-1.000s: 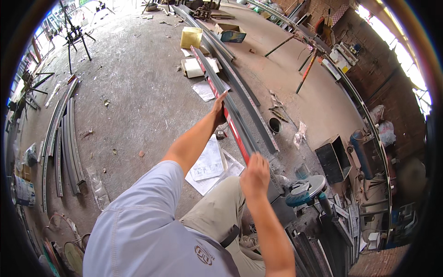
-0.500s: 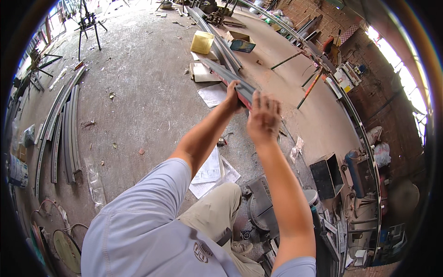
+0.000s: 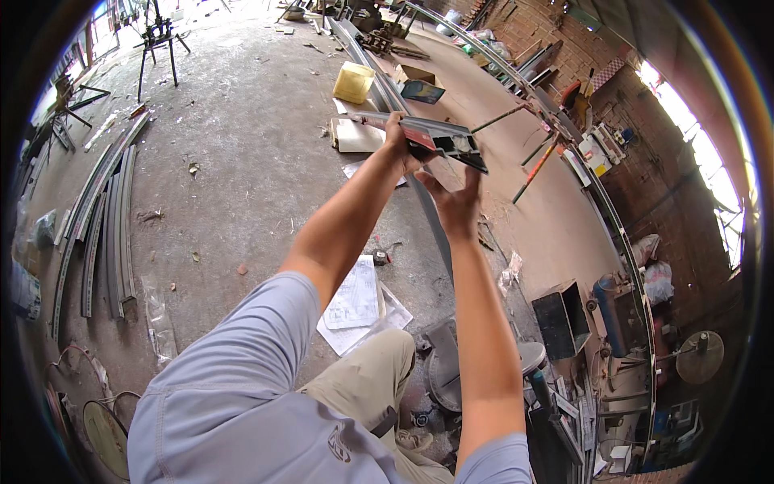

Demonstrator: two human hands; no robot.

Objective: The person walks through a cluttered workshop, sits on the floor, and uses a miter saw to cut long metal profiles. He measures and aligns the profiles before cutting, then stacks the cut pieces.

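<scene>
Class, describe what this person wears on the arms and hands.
Both the left hand and the right hand are gloveless, with no watch or bracelet visible. The light grey-blue shirt has short sleeves, leaving the forearms bare. Stitching runs along the left shoulder seam.

this is a metal workshop, shown by the long metal bars [image 3: 118,234] lying on the dusty floor [image 3: 258,121] left of the fingers [image 3: 472,184], the saw [image 3: 443,367] and heaped offcuts [image 3: 569,407] below them, and the brick wall [image 3: 528,31] to their upper right.
</scene>
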